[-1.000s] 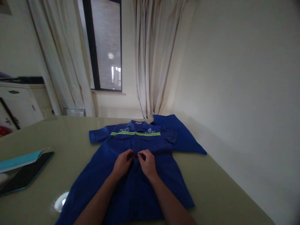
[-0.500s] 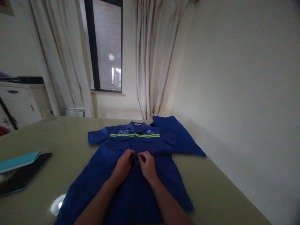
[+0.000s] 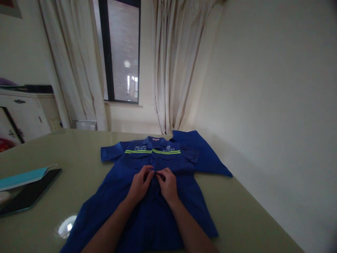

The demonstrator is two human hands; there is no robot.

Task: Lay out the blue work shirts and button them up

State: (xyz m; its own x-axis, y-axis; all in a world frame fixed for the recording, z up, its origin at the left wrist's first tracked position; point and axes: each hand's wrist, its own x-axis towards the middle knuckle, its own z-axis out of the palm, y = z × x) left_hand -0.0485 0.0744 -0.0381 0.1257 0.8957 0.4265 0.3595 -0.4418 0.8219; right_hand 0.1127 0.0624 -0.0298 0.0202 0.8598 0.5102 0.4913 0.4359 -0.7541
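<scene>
A blue short-sleeved work shirt [image 3: 173, 189] lies front up, its collar toward the far side and a yellow-green reflective stripe across the chest. My left hand [image 3: 140, 182] pinches the front placket just below the chest pockets. Close beside it, my right hand [image 3: 167, 182] pinches the other side of the same opening, the fingertips of both hands nearly touching. Whether a button is between the fingers cannot be made out. Behind the shirt's right sleeve lies another folded piece of blue cloth [image 3: 210, 158].
The greenish table [image 3: 250, 218] meets a white wall [image 3: 276, 105] on the right. At the left, a light-blue face mask [image 3: 23, 178] rests partly over a dark flat tablet-like object [image 3: 34, 193]. Curtains [image 3: 179, 63] and a window [image 3: 123, 52] stand beyond; a white cabinet [image 3: 26, 109] is at far left.
My two hands have come closer together at the placket, the left fingers now nearer the right ones. The whole view has shifted slightly.
</scene>
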